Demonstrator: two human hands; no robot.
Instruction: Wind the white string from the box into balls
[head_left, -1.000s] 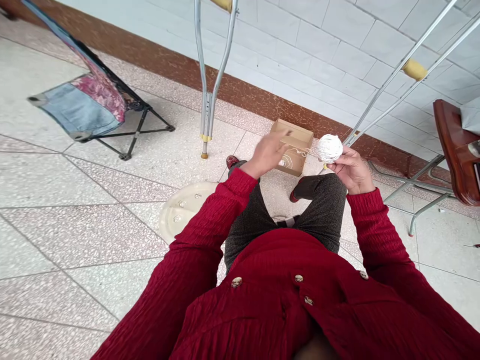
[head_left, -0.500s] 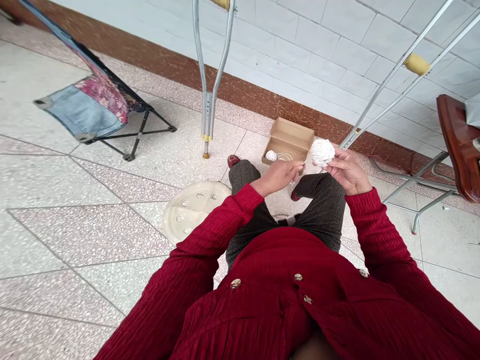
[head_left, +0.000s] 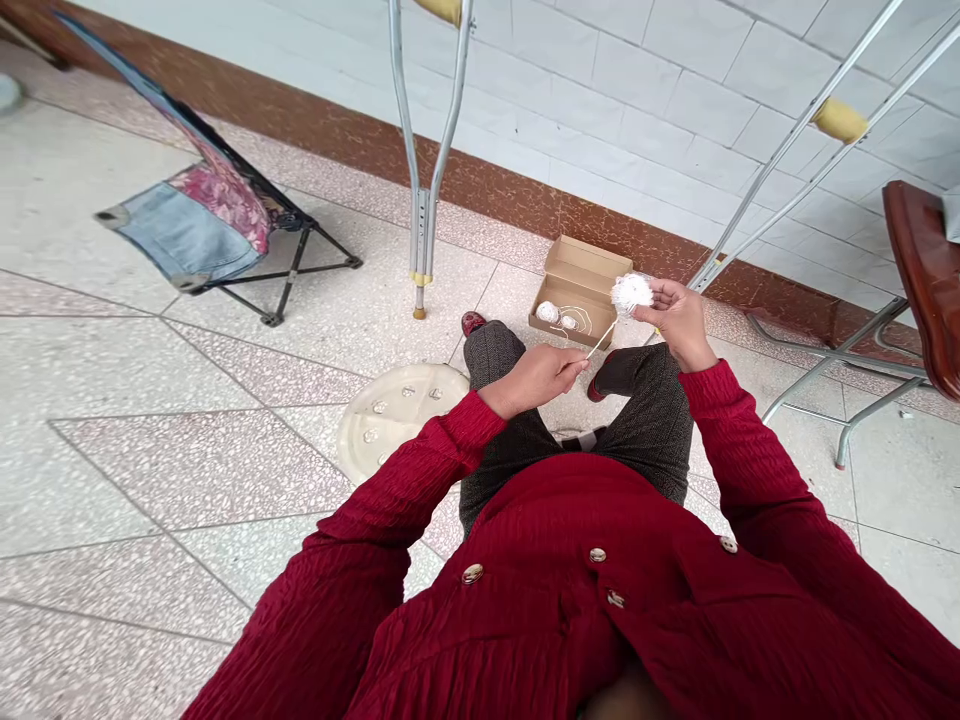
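My right hand [head_left: 679, 318] is closed round the side of a white ball of yarn [head_left: 631, 293], held above my right knee. A taut strand of yarn [head_left: 601, 341] runs from the ball down to my left hand [head_left: 541, 377], whose fingers pinch it. Beyond my hands, an open cardboard box [head_left: 587, 262] stands on the floor by the wall. Inside it lie a smaller white yarn ball [head_left: 547, 312], another small white bundle [head_left: 569, 323] and loose loops of strand. The ball in my right hand overlaps the box's right edge.
A round cream plastic stool [head_left: 358, 432] is at my left. Farther left stands a folding chair [head_left: 202, 235]. One crutch [head_left: 423, 200] leans ahead, another crutch [head_left: 780, 160] leans on the right wall near a brown wooden seat [head_left: 919, 290] with metal legs.
My left hand has drawn down and left, away from the ball, so a longer strand shows. The ball has shifted slightly left and turned in my right hand. More of the box's contents show.
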